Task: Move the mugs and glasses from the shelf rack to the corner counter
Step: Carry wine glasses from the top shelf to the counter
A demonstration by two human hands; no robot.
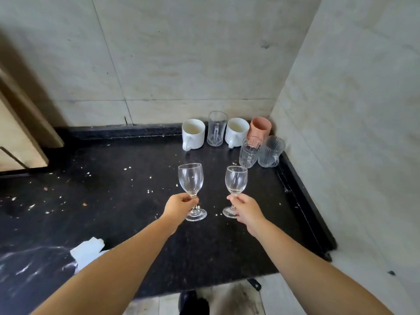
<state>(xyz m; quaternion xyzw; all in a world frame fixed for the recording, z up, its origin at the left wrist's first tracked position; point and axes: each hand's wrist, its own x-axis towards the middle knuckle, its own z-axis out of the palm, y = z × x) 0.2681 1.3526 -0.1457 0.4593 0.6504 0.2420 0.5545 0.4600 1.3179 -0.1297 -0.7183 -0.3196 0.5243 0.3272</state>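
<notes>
I hold two clear wine glasses upright over the black corner counter [113, 178]. My left hand [179, 206] grips the stem of the left wine glass [191, 179]. My right hand [246, 209] grips the stem of the right wine glass [236, 179]. Whether their feet touch the counter I cannot tell. In the far right corner stand a white mug [193, 134], a clear glass mug [217, 128], a second white mug [236, 132], a pink cup [260, 128], a ribbed tumbler [249, 153] and another glass mug [271, 152].
Pale tiled walls close the counter at the back and right. Crumbs are scattered over the dark surface. A wooden cabinet edge [20, 133] stands at the left, and a white crumpled piece [87, 250] lies near the front left. The counter's front edge runs below my arms.
</notes>
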